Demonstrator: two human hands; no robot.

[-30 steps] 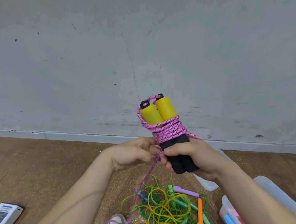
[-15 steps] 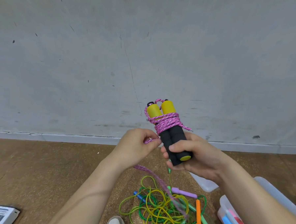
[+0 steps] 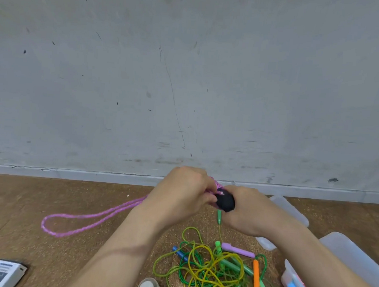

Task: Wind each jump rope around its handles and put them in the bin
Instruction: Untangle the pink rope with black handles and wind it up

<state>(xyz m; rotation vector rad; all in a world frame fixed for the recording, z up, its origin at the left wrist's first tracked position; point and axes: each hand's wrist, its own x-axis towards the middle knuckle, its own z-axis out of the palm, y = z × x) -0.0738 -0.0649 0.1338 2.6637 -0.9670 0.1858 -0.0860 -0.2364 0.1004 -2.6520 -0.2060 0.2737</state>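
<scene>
Pink jump rope (image 3: 139,201) loops leftward, seemingly airborne, from black handles (image 3: 225,202)

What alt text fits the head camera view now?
The right hand grips black foam handles while the left hand holds the braided pink jump rope beside them, its loose loop trailing left over brown floor. Tangled green and yellow ropes lie below.

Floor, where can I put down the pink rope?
Bare brown floor lies left, between the grey wall's skirting and the loop of pink braided rope. Crowded: the tangled green and yellow ropes in front, clear plastic bins right.
</scene>
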